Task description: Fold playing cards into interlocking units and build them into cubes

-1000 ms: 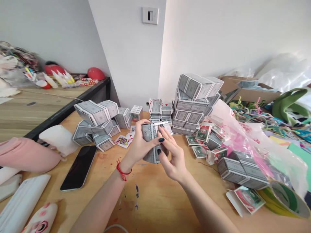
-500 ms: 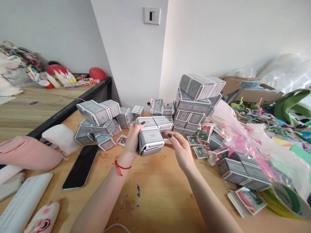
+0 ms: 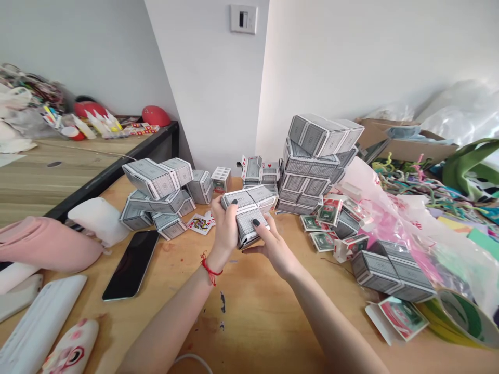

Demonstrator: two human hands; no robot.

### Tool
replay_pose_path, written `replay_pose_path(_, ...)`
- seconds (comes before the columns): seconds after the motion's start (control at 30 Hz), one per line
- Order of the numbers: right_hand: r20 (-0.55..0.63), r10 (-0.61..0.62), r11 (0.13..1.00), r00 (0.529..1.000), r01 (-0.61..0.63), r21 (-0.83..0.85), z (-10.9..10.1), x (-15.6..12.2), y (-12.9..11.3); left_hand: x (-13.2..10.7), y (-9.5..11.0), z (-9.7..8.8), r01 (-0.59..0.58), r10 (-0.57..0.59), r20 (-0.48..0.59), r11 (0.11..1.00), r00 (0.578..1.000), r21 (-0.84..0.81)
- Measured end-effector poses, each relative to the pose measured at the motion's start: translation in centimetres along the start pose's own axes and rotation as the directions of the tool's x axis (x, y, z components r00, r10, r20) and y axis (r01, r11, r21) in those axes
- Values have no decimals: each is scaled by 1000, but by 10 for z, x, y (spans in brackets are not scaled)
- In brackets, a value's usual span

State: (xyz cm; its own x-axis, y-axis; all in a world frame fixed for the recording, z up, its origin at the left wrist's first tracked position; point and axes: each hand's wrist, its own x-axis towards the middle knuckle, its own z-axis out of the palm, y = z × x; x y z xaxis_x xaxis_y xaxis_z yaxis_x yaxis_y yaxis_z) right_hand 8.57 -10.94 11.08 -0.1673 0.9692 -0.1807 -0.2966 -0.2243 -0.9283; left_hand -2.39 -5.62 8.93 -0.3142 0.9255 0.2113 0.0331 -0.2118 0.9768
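Note:
A block of joined boxes folded from playing cards (image 3: 262,196), grey patterned backs outward, is held above the table between both hands. My left hand (image 3: 226,226) grips its left side, thumb on top. Around the near part closes my right hand (image 3: 275,246), its thumb on the upper face and fingers underneath. Just left of the hands, loose playing cards (image 3: 200,223) lie face up. A tall stack of similar card boxes (image 3: 312,166) rises behind on the right, and a lower pile of card boxes (image 3: 156,182) stands to the left.
A black phone (image 3: 130,267) and a white keyboard (image 3: 42,317) lie at left. Several card packs (image 3: 330,210), another card-box block (image 3: 390,275), an opened pack (image 3: 403,318) and a tape roll (image 3: 460,319) occupy the right. A cardboard box (image 3: 409,143) sits behind.
My right hand has come in from the right and closed on the near part of the card-box block. The left hand has shifted slightly right, uncovering more of the loose cards.

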Motion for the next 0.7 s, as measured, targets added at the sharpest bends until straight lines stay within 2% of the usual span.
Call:
replay_pose_path(0.17,-38,-53,998,998,54,41,3,0,2,-4,-1,4,-8,8,-3,996,1000,85)
replay_pose_path(0.33,-46,-84,996,995,86,36,4,-1,4,-7,1,5,-36,29,51,987,998,159)
replay_pose_path(0.53,-81,-91,995,992,95,37,7,-2,6,-9,2,3,-152,120,149,962,981,227)
replay_pose_path(0.7,-41,-68,990,997,72,122,5,1,9,-3,8,-1,-2,-24,136,981,990,193)
